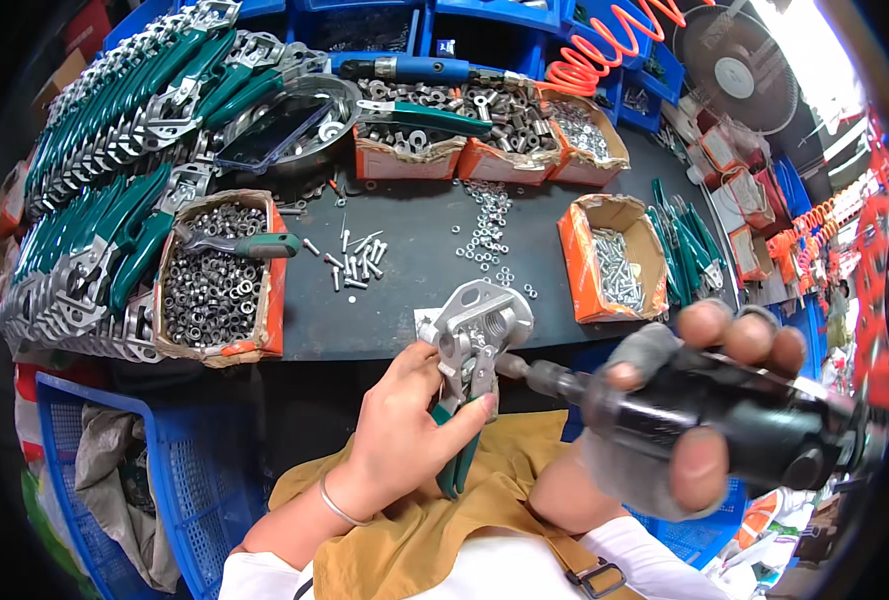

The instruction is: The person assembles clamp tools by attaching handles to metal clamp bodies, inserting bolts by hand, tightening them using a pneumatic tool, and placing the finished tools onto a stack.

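**Clamp tool held against a power driver over a parts bench**

A metal clamp tool [473,345] with green handles is gripped by the left hand [405,425]. A black power driver [705,415] is grasped in the right hand [710,400], its bit set against the tool's side. Cardboard boxes of nuts [213,280] and screws [613,262] are spread on the dark bench [415,210], beside rows of finished tools [95,190].
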`<state>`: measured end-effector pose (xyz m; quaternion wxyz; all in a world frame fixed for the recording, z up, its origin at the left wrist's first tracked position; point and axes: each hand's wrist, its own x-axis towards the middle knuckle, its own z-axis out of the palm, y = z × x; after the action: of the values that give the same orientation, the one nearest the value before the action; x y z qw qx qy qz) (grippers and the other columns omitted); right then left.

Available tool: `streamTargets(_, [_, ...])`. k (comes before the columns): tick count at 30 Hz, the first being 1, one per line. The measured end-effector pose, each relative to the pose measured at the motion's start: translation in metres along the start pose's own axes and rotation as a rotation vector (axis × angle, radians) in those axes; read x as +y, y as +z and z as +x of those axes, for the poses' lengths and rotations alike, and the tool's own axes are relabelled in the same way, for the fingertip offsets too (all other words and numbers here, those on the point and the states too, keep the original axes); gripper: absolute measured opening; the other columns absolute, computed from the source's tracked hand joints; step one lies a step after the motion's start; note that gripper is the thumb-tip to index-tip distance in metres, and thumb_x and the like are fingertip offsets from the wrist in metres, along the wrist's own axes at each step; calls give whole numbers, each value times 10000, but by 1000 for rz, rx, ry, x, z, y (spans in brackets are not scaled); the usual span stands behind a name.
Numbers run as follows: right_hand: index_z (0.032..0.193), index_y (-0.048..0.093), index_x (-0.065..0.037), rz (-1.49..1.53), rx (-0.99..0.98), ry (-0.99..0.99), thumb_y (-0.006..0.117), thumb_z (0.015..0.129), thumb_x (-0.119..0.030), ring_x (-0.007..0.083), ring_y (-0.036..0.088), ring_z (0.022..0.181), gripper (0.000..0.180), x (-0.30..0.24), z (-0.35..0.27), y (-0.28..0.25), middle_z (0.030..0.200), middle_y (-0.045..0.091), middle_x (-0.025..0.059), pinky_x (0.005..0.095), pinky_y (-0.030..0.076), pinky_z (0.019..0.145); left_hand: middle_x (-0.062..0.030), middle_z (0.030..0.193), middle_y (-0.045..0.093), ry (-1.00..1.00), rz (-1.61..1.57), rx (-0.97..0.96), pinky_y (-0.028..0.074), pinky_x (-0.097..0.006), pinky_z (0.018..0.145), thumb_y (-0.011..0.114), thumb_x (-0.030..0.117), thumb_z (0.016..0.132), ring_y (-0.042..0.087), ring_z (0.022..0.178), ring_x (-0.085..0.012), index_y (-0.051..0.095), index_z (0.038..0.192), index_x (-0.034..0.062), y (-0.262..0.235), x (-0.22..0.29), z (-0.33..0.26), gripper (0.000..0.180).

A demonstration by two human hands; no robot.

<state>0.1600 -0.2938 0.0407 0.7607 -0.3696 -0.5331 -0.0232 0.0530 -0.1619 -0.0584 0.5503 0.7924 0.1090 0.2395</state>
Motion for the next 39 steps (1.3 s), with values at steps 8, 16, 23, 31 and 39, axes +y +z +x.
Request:
streamTargets(8, [1241, 408, -57, -212, 30, 14, 671, 801, -77, 241, 597, 721, 514, -3, -11, 14, 883, 548, 100, 362, 538, 637, -133, 1136, 596, -106, -347, -155, 502, -281, 809, 708, 75, 821, 594, 958, -139, 625, 1092, -80, 5, 10, -9, 323])
streamTargets(16, [1334, 404, -25, -144, 23, -87, 646, 843, -92, 242, 519, 1034, 552, -22, -5, 14, 1182, 487, 119, 326, 566, 746, -159, 948, 623, -71, -178, -90, 481, -306, 633, 731, 201, 787, 559, 659, -189, 649, 928, -53, 7, 11, -6, 302])
streamTargets(23, [1369, 395, -61, -133, 9, 20, 676, 826, -86, 297, 560, 1043, 612, -7, -13, 14, 1119, 549, 142, 358, 582, 676, -105, 1075, 611, -67, -141, -148, 500, -276, 784, 702, 116, 826, 594, 921, -132, 623, 1088, -68, 5, -1, -10, 329])
streamTargets(31, [1337, 406, -33, -165, -22, 48, 690, 787, -118, 303, 584, 984, 624, -13, -14, 10, 1180, 541, 209, 350, 580, 671, -135, 1017, 616, -148, -249, -186, 496, -292, 751, 711, 151, 816, 598, 838, -165, 624, 1040, -61, 8, 12, -2, 321])
streamTargets(39, [1146, 486, 13, -437, 434, 49, 686, 768, -74, 180, 634, 792, 436, 46, -13, -39, 982, 627, 146, 295, 559, 688, -40, 1091, 593, -418, -782, 80, 486, -247, 822, 644, 47, 890, 580, 929, -84, 478, 1303, -41, -14, 4, 0, 454])
